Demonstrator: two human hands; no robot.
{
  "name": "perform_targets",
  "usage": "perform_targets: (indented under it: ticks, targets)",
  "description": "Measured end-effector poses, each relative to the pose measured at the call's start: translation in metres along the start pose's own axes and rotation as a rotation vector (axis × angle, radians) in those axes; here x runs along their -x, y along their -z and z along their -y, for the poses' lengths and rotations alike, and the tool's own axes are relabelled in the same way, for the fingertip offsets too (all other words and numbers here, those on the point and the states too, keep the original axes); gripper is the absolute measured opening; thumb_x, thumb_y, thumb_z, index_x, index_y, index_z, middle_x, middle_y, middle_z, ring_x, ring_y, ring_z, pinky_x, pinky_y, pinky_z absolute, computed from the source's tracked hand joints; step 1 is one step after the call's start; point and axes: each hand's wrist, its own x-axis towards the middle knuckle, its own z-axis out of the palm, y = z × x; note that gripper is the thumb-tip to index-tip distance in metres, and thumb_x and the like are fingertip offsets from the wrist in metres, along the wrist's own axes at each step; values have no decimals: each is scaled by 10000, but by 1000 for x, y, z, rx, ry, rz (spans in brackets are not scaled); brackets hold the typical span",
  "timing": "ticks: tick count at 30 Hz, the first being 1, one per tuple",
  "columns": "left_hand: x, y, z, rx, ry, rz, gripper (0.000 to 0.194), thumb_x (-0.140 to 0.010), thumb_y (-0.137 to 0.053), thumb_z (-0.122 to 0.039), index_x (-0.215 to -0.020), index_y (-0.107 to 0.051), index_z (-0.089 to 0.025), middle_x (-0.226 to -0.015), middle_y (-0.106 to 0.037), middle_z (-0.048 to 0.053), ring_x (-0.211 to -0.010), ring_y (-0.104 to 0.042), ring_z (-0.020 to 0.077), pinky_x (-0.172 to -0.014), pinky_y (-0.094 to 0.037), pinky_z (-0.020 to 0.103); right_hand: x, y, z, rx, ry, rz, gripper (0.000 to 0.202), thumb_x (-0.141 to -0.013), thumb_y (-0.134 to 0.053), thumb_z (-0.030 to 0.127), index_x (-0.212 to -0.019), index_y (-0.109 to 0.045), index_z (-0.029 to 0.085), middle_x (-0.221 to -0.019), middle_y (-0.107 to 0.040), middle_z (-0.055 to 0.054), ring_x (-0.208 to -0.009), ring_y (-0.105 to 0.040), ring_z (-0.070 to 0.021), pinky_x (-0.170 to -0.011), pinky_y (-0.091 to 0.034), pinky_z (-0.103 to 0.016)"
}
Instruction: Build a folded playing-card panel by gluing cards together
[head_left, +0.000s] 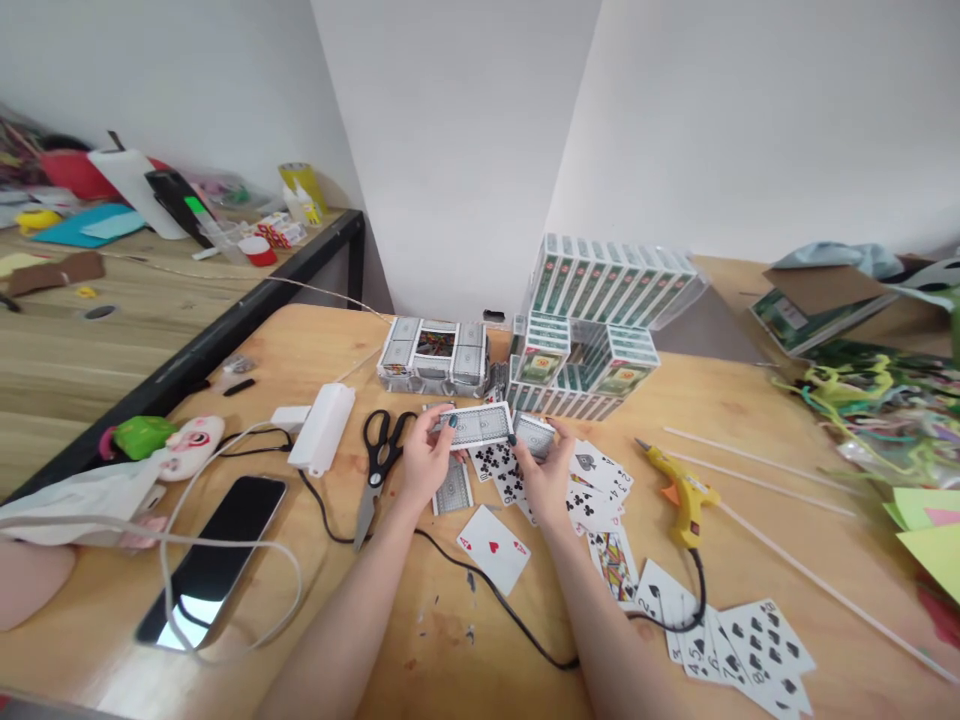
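Observation:
My left hand (426, 458) pinches a grey-backed playing card (480, 426), held face down above the table. Another grey-backed card (534, 434) sits in my right hand (546, 472), whose fingertips also meet the right end of the first card. Under and between my hands lie a grey-backed card (453, 488), a face-up ace of hearts (495, 548) and several spread black-suit cards (592, 500). Black-handled scissors (381, 455) lie left of my left hand. A yellow glue gun (684, 492) rests to the right of my right hand.
Behind my hands stand a box-like structure covered in cards (435, 357) and stacked green-and-white card boxes (585, 320). A phone (214, 560), a white power adapter (322, 430) and loose cables lie at left. White glue sticks (757, 480) and fanned spades (750, 650) lie at right.

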Motion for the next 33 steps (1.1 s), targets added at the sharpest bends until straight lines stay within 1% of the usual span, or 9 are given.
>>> perform_targets:
  ticks: [3,6,9,12,19,23,29,31,33]
  targets:
    - [-1,1,0,-6,1,-5,305,-819,-581,-345,-1076,-534,-188,-892,-607,36,-449,-554,64,-409,-488,207,-1,0,1,-65,-33,11,537,-735,-662,413,-1115,-324,243,-827,-571,11,-511,-529,-114,-458,-462,-265]
    - [-1,1,-1,-14,-1,3,307,-820,-582,-352,-1076,-538,-188,-894,-605,38,-444,-554,62,-407,-489,207,-1,0,3,-126,-44,47,514,-745,-658,424,-1080,-308,252,-737,-559,50,-436,-506,-106,-436,-455,-273]
    - [-1,1,-2,-34,-7,18,304,-829,-571,-362,-1078,-541,-190,-881,-600,36,-444,-547,56,-404,-491,198,0,-1,5,-147,-37,89,484,-754,-648,438,-1026,-290,262,-661,-555,73,-439,-549,-132,-475,-497,-310]
    - [0,1,-3,-41,-13,31,309,-836,-559,-367,-1086,-536,-187,-893,-603,41,-455,-545,54,-403,-490,191,0,-1,5,-165,-29,108,464,-761,-641,436,-990,-273,270,-645,-569,74,-459,-581,-148,-509,-520,-335]
    - [-4,4,-1,-20,-4,-49,317,-822,-574,-369,-1074,-540,-178,-945,-635,63,-452,-548,58,-419,-494,205,0,1,3,-200,-48,122,464,-755,-640,395,-1035,-290,276,-609,-534,97,-423,-519,-119,-470,-459,-275]
    - [-3,3,-2,-31,9,0,310,-815,-580,-347,-1076,-552,-182,-914,-627,51,-441,-546,63,-402,-481,210,1,0,6,-208,-70,158,447,-750,-646,379,-1029,-314,273,-625,-531,96,-427,-508,-106,-464,-453,-262]
    - [-2,4,-4,-104,26,47,273,-814,-564,-287,-1065,-591,-183,-737,-601,6,-427,-507,68,-394,-431,195,4,-1,11,-159,-69,177,470,-752,-634,386,-1100,-342,269,-605,-508,102,-427,-502,-103,-456,-448,-253]
    - [-3,7,-2,-137,36,61,259,-807,-562,-277,-1042,-608,-179,-730,-607,10,-418,-478,68,-381,-394,194,5,0,13,-121,-75,193,489,-753,-628,393,-1141,-359,265,-580,-506,100,-420,-510,-113,-449,-451,-260]
    - [-5,10,0,-166,47,66,252,-800,-556,-278,-1022,-620,-176,-751,-621,23,-435,-473,78,-380,-368,198,6,0,15,-90,-96,235,490,-759,-623,406,-1160,-388,253,-540,-513,95,-413,-525,-133,-444,-461,-275]
